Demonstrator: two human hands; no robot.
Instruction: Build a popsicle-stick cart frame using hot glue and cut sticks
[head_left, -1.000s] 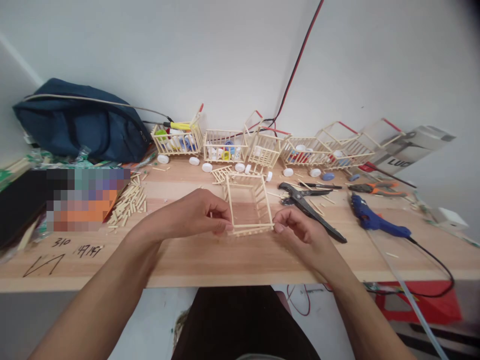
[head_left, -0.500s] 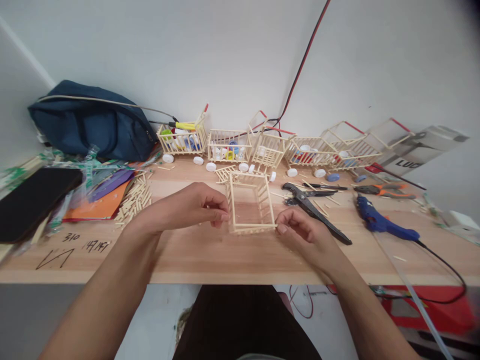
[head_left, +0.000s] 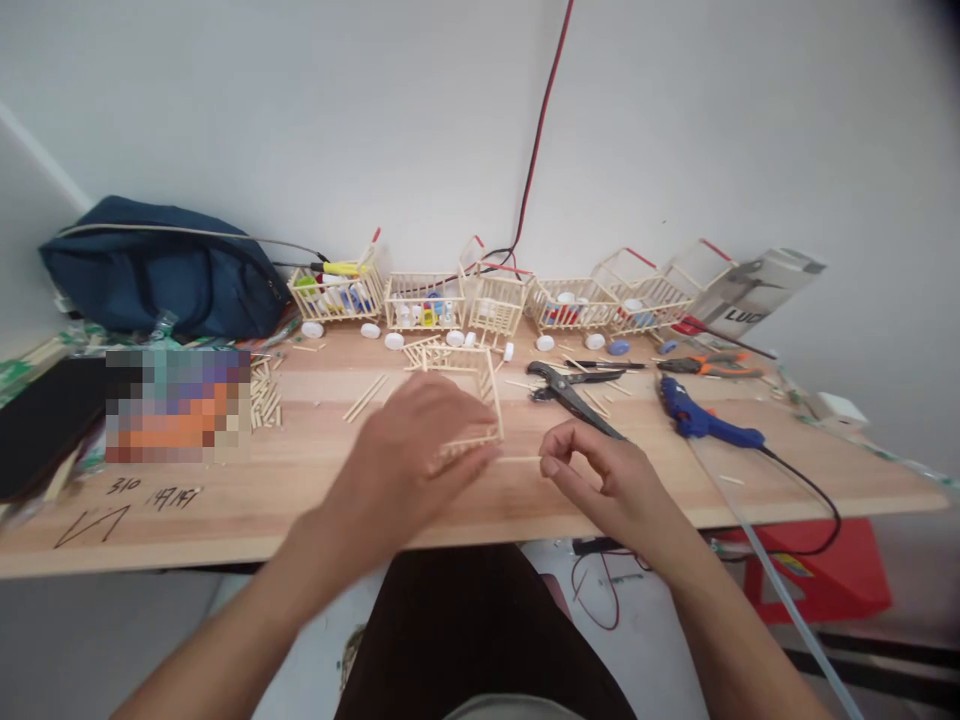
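Between the thumb and forefinger of my right hand point(head_left: 607, 475) is one end of a thin wooden stick point(head_left: 519, 459), held level just above the tabletop. My left hand point(head_left: 420, 450), smeared by motion, reaches across from the left. Its thumb is close to the stick's other end, and I cannot tell whether it grips it. Behind the left hand stands an open box-shaped basket frame of wooden sticks point(head_left: 495, 395), partly covered by the hand. Two loose sticks point(head_left: 365, 398) lie left of the frame.
Small stick-built carts point(head_left: 424, 302) with coloured contents line the wall. Black pliers point(head_left: 574, 395), orange-handled pliers point(head_left: 712, 364) and a blue glue gun point(head_left: 705, 420) lie to the right. Leftward are cut sticks point(head_left: 266, 395), a black phone-like slab point(head_left: 56, 420) and a blue bag point(head_left: 161, 270).
My left hand has moved right, over the basket frame. The right hand now holds the stick off the frame's near edge. The whole view has shifted.
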